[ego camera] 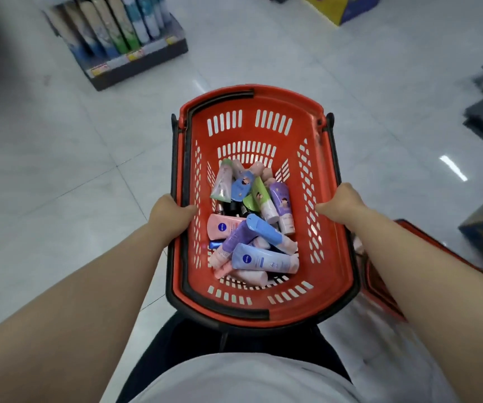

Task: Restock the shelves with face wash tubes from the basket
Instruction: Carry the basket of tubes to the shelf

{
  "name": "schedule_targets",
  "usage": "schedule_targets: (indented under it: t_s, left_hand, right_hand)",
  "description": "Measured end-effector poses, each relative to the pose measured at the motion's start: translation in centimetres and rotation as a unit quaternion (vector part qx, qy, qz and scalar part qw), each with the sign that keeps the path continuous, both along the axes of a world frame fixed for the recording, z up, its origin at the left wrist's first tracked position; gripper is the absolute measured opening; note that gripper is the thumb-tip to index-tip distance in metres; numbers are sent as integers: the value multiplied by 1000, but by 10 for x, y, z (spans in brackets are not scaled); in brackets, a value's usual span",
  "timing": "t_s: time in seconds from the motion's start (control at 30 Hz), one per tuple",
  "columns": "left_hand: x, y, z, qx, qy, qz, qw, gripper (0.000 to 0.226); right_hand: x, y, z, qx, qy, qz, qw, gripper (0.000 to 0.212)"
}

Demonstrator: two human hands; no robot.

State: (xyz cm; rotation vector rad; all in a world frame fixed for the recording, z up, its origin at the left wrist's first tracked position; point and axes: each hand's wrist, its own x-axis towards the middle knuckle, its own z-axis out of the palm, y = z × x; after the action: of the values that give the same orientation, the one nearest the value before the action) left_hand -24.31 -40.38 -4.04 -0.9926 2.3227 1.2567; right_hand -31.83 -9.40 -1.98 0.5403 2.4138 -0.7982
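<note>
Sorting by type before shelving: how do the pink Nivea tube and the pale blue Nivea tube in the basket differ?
The pink tube lies by the left wall of the basket, the blue tube toward its near end. A purple tube overlaps the pink tube; the blue tube lies uncovered on top. Both show a round Nivea logo.

Basket (287, 96): red moulded plastic, smooth, slight sheen, slotted walls. Handles (173, 175): black plastic, matt. Tubes (263, 260): smooth plastic, satin to glossy. Floor (60, 170): pale polished tiles, glossy, reflecting lights at right of frame. Shirt (249, 379), lower centre: white matt cloth.
</note>
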Motion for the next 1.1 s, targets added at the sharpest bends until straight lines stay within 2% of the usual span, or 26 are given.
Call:
schedule_targets:
  t_s: [0.2, 0.6, 0.77, 0.87, 1.1]
  left_hand:
    - [-87, -69, 11, -12, 14, 86, 996, 34]
    - [-292, -269, 38, -10, 27, 195, 980, 28]
    - [-360, -350, 32, -9, 13, 254, 967, 26]
    - [-407, -403, 27, -17, 17, 298, 954, 33]
    - [-460, -516, 39, -12, 32, 440, 897, 37]
  right_hand:
    - [-146, -89, 2, -21, -8, 96, 995, 65]
    - [-407, -329, 23, -24, 29, 207, 978, 63]
    - [-507, -443, 21, 1, 37, 301, 953, 62]
    - [-572, -519, 19, 17, 56, 362, 930, 65]
    - [-669, -702, 40, 10, 84, 478, 874, 54]
